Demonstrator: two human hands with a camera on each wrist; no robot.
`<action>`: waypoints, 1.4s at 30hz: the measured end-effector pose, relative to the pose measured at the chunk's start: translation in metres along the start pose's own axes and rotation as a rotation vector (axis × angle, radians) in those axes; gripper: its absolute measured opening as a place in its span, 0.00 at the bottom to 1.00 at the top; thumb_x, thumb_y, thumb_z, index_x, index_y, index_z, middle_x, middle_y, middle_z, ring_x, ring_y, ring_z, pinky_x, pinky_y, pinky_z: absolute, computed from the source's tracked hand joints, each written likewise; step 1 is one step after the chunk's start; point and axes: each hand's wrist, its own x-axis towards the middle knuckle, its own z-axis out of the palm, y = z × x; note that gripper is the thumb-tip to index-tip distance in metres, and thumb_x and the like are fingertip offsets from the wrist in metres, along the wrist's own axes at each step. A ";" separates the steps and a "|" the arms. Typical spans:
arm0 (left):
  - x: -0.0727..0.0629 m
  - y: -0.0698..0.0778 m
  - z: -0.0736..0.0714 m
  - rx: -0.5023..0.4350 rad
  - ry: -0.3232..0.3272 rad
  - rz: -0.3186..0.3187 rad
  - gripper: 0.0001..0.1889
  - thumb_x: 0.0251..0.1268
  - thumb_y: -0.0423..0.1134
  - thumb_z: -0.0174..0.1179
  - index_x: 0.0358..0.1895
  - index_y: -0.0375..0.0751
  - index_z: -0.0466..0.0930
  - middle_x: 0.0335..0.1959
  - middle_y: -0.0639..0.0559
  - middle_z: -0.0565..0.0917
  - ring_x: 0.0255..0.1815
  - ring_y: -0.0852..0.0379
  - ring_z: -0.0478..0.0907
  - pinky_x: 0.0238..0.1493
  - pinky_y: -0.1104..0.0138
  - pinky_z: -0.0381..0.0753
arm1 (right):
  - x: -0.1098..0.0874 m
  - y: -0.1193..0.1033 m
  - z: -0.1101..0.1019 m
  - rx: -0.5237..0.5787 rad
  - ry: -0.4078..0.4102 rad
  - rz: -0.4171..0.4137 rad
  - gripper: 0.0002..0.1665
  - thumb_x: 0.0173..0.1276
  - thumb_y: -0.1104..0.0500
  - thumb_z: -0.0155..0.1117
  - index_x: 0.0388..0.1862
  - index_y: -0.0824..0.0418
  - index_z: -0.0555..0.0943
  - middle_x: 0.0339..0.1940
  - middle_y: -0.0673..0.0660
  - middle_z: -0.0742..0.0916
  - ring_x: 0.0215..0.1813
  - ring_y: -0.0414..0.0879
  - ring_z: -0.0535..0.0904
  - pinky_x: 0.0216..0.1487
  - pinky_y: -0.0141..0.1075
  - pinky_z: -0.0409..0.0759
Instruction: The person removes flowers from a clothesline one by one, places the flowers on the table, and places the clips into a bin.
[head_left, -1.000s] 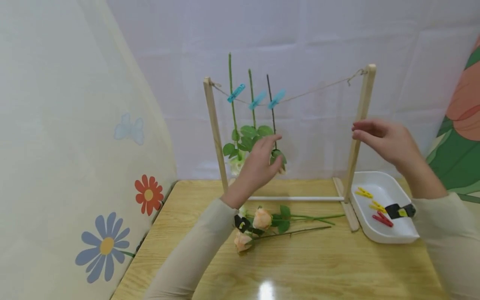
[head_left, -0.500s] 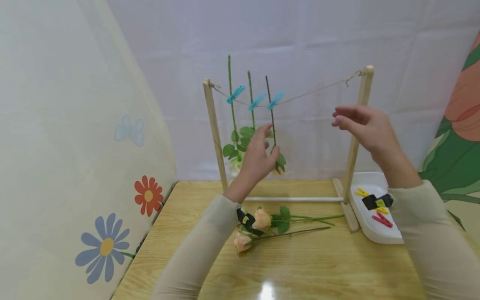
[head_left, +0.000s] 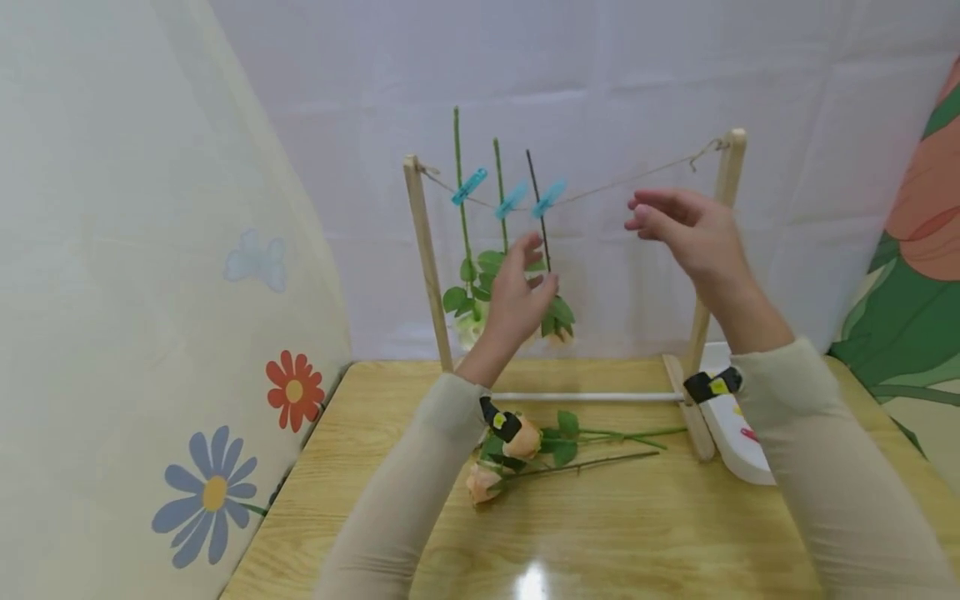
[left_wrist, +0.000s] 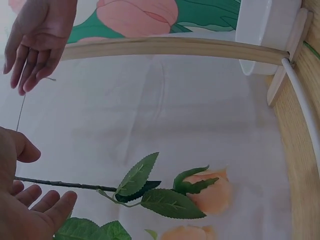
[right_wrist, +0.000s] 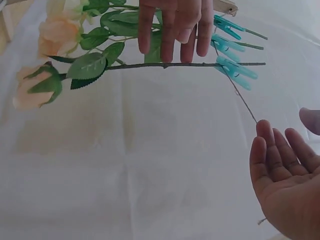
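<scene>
Three artificial roses hang head-down from a twine line (head_left: 622,181), each stem clipped by a blue clothespin (head_left: 549,199). My left hand (head_left: 517,296) is beside the dark stem (right_wrist: 190,65) of the rightmost rose, fingers loosely bent, holding nothing. In the left wrist view, that rose's peach bloom (left_wrist: 212,192) and serrated leaves (left_wrist: 172,202) show past my fingertips. My right hand (head_left: 693,233) hovers near the twine, right of the clothespins, with relaxed fingers and nothing in them. Whether its fingertips touch the twine, I cannot tell.
A wooden frame carries the twine between two posts (head_left: 427,258), with a white rod (head_left: 585,397) low across it. More peach roses (head_left: 483,483) lie on the table (head_left: 600,533). At the right, my forearm partly covers a white tray (head_left: 738,454) of clothespins.
My right hand has moved left and up from near the right post toward the clipped stems. My left hand has risen slightly. The hanging roses stay clipped in place.
</scene>
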 end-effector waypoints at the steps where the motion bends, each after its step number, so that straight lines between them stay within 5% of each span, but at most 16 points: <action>1: 0.001 0.000 0.001 -0.009 0.005 -0.010 0.32 0.70 0.31 0.58 0.75 0.36 0.61 0.72 0.46 0.70 0.69 0.50 0.71 0.63 0.63 0.80 | 0.002 0.000 0.003 0.019 0.005 0.003 0.21 0.70 0.58 0.70 0.57 0.69 0.83 0.47 0.53 0.88 0.45 0.42 0.86 0.48 0.28 0.83; 9: 0.007 -0.005 0.003 -0.045 0.034 -0.042 0.32 0.70 0.28 0.58 0.75 0.33 0.60 0.68 0.39 0.73 0.65 0.47 0.75 0.60 0.67 0.81 | 0.014 -0.001 0.025 0.167 -0.005 0.006 0.19 0.69 0.64 0.69 0.56 0.72 0.82 0.45 0.54 0.89 0.43 0.43 0.86 0.49 0.30 0.84; 32: 0.006 -0.012 0.011 -0.064 0.033 0.010 0.26 0.69 0.22 0.58 0.69 0.33 0.68 0.54 0.34 0.81 0.50 0.45 0.82 0.48 0.61 0.87 | 0.037 0.000 0.059 0.186 -0.055 0.134 0.28 0.73 0.64 0.64 0.68 0.74 0.73 0.62 0.70 0.81 0.46 0.44 0.85 0.53 0.35 0.85; 42: 0.004 -0.011 0.011 -0.088 0.022 0.061 0.27 0.68 0.20 0.58 0.69 0.32 0.68 0.52 0.35 0.82 0.50 0.45 0.82 0.44 0.63 0.87 | 0.045 -0.005 0.070 0.102 -0.011 0.168 0.23 0.72 0.63 0.65 0.64 0.70 0.77 0.45 0.57 0.86 0.44 0.46 0.85 0.53 0.35 0.85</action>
